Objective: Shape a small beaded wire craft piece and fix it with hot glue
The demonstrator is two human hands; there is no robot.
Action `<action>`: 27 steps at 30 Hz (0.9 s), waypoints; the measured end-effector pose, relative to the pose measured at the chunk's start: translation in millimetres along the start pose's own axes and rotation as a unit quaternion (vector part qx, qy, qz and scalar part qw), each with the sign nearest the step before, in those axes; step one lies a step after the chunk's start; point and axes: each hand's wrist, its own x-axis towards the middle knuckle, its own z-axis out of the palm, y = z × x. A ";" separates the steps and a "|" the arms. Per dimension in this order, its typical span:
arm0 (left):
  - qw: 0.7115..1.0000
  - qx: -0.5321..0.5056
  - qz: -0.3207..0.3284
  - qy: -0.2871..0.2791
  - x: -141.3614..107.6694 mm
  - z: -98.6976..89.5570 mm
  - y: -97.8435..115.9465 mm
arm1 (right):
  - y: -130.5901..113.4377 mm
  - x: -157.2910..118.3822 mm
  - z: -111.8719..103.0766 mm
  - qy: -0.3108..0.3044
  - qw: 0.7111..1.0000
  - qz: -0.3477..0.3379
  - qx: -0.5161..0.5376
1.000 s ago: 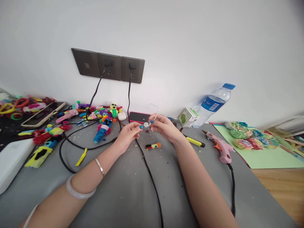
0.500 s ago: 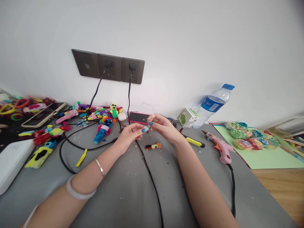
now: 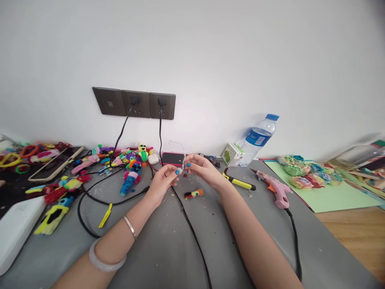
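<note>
Above the middle of the grey table, my left hand [image 3: 163,184] and my right hand [image 3: 205,170] meet at a thin silvery pipe cleaner [image 3: 184,155]. Left thumb and fingers pinch its lower, bunched part. Right fingertips are closed on it just beside them, and its loose end curves up and leftward over the hands. Just below lies a small figure [image 3: 194,194] in yellow, orange and black. Behind the hands a dark phone with a pink edge [image 3: 173,158] rests near the wall. My fingertips hide part of the pipe cleaner.
On the right are a pink glue gun [image 3: 279,192], a yellow-black tool [image 3: 242,184], a water bottle [image 3: 258,140] and a small box [image 3: 232,155]. Fuzzy craft figures [image 3: 130,178], a black cable [image 3: 189,224] and a white box-shaped object [image 3: 21,228] occupy the left and middle.
The view has tilted up, so the table sits lower in the picture. Both hands remain together on the pipe cleaner, whose loose end has shifted slightly left.
</note>
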 end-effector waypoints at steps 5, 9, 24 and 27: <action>0.999 0.029 0.017 -0.009 -0.5 0.0 -1.1 | 6.1 2.7 1.9 -0.021 1.000 -0.021 -0.006; 1.000 0.008 0.012 -0.002 0.6 0.1 0.0 | 6.9 3.7 3.2 -0.020 0.999 -0.042 0.010; 1.000 0.015 0.016 0.009 4.3 -3.6 -3.6 | -6.7 -9.6 3.6 -0.011 0.995 -0.016 -0.099; 1.000 -0.009 0.020 0.013 3.7 -3.1 -2.4 | -36.3 -31.2 -1.7 -0.016 0.949 0.050 -0.310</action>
